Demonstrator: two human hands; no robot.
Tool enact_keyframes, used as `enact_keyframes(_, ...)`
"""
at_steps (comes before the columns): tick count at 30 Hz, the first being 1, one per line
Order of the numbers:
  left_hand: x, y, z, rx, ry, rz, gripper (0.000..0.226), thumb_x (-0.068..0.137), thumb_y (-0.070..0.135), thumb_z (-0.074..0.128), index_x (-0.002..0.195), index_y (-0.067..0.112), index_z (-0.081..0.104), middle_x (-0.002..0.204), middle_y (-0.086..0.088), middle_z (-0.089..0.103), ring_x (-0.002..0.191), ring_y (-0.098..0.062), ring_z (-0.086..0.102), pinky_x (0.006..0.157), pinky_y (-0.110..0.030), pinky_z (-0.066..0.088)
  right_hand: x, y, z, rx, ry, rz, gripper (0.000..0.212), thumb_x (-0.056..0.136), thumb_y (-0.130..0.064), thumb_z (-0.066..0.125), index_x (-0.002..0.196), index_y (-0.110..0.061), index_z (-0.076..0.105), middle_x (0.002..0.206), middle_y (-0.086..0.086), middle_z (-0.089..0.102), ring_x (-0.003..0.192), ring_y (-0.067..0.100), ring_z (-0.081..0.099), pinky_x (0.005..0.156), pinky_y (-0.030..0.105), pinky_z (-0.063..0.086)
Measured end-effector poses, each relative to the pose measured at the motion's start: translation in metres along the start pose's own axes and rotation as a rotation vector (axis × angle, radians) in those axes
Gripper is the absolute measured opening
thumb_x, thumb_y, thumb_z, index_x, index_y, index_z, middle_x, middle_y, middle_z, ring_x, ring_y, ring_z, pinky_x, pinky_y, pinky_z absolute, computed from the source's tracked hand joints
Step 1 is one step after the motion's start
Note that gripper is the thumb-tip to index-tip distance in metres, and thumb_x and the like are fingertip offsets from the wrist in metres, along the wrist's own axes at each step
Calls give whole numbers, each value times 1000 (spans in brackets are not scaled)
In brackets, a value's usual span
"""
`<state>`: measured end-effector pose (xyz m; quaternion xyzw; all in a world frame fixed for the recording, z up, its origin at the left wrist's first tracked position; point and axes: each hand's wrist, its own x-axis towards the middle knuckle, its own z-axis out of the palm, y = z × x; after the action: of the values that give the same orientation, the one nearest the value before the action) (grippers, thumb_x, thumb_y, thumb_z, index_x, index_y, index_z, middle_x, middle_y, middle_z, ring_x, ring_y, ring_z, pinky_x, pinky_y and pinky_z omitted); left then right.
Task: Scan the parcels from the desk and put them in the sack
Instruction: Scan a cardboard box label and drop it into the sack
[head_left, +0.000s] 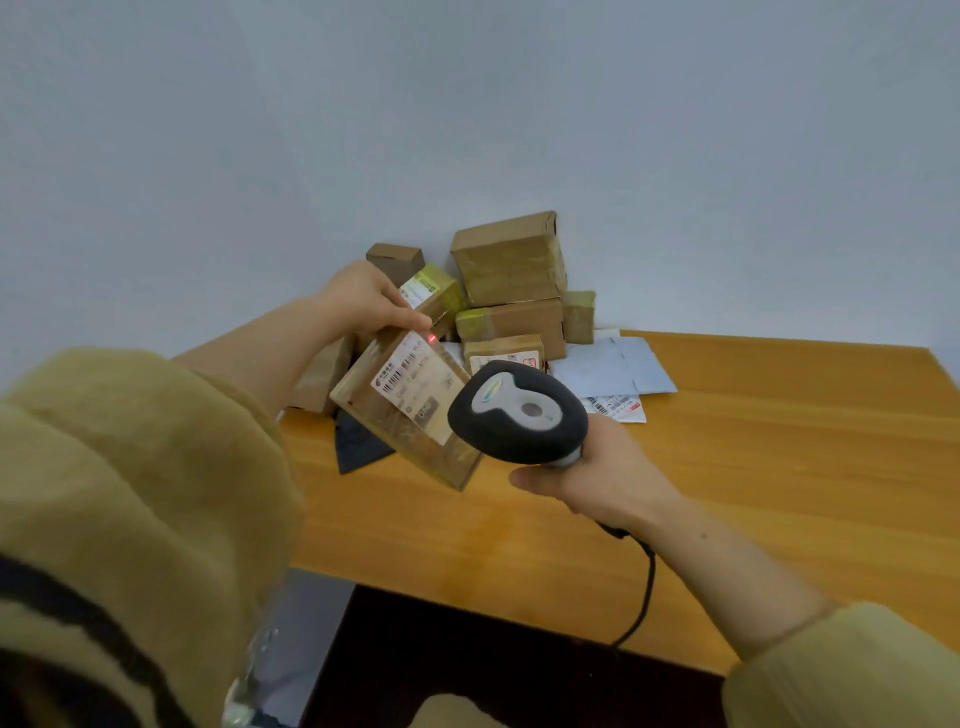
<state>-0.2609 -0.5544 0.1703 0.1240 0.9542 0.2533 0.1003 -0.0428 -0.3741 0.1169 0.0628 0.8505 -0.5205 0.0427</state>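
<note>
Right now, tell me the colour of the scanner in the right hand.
The scanner is black with a light grey top panel, seen best in the head view.

Left hand (363, 301) holds flat parcel (410, 410) tilted over counter (753, 467); right hand (608, 478) grips scanner (519, 410), red dot (431, 339) on label; parcel pile (509, 291) behind.

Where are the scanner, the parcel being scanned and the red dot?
scanner (519, 410), head view, grey panel on its head.
held parcel (415, 389), head view, on its white label.
red dot (431, 339), head view, at the label's top corner.
</note>
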Motion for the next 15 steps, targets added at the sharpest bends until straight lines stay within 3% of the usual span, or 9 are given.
enact_keyframes(4, 8, 0, -1, -4, -2, 23, 29, 73, 36, 79, 89, 11, 75, 90, -2, 70, 93, -18, 64, 88, -40, 54, 0, -3, 1, -28, 36, -6, 27, 79, -18, 77, 102, -19, 64, 87, -3, 67, 69, 6, 58, 61, 24, 50)
enact_keyframes(8, 16, -1, -2, -10, -14, 39, 34, 73, 35, 79, 94, 9, 75, 90, -3, 71, 89, -17, 65, 86, -38, 55, 3, -2, 1, -68, 52, -19, 36, 78, -19, 77, 112, -14, 65, 107, 4, 70, 98, 16, 63, 85, 33, 53)
enact_keyframes(15, 28, -2, 0, -25, -14, 44, 37, 73, 34, 79, 97, 6, 74, 89, -4, 70, 81, -13, 63, 65, -24, 51, 7, -4, 3, -73, 71, -16, 39, 78, -20, 77, 115, -16, 65, 110, 3, 69, 102, 17, 61, 90, 35, 52)
